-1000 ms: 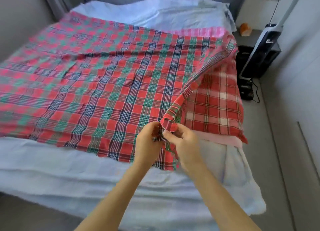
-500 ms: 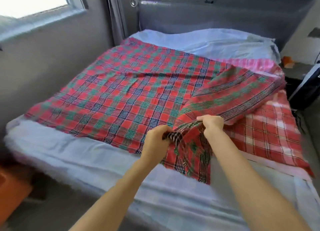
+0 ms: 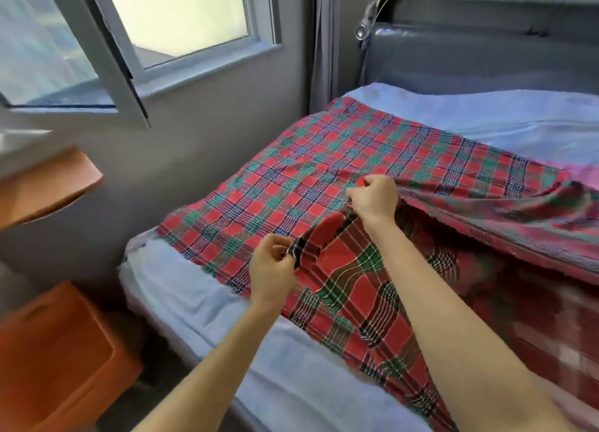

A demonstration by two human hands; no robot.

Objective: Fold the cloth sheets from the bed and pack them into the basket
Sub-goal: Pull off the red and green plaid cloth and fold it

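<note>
— Where do we have the plaid cloth (image 3: 324, 185) now?

— Spread on the bed (image 3: 201, 302), its long run going from the near edge up toward the grey headboard (image 3: 486, 55). The near right part is lifted and turned over toward the left.

— And our grip?

— Our left hand (image 3: 272, 269) pinches the edge of the turned-over flap between thumb and curled fingers. Our right hand (image 3: 374, 198) is farther up, fingers curled round a raised fold. The lifted cloth hangs between and below both hands.

— Texture?

— Thin woven cotton, red, green and dark checks, softly rippled, over a pale blue sheet (image 3: 486, 113). An orange cabinet (image 3: 55, 350) stands beside the bed.
</note>
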